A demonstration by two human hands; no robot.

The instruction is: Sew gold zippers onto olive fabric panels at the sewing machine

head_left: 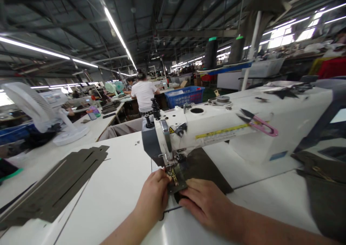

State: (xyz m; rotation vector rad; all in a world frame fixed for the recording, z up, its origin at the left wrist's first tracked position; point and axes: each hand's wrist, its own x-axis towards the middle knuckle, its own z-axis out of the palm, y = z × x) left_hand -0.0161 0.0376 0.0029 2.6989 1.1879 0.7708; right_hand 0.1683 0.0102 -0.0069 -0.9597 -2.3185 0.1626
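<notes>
Holds near edge of dark olive fabric panel [211, 171] between fingers and thumb of right hand [207, 200], just right of presser foot [174, 176]; curls left hand [154, 191] narrow at left side of the foot, fingertips close beside it; cannot tell whether these also grip fabric; locates panel on white tabletop [116, 191], beneath head of white sewing machine [218, 119], extending back and right; notes pink-handled thread snips [256, 124] against front of machine arm, cut dark olive fabric pieces [67, 180] piled at left, white fan [29, 101] standing beyond.
</notes>
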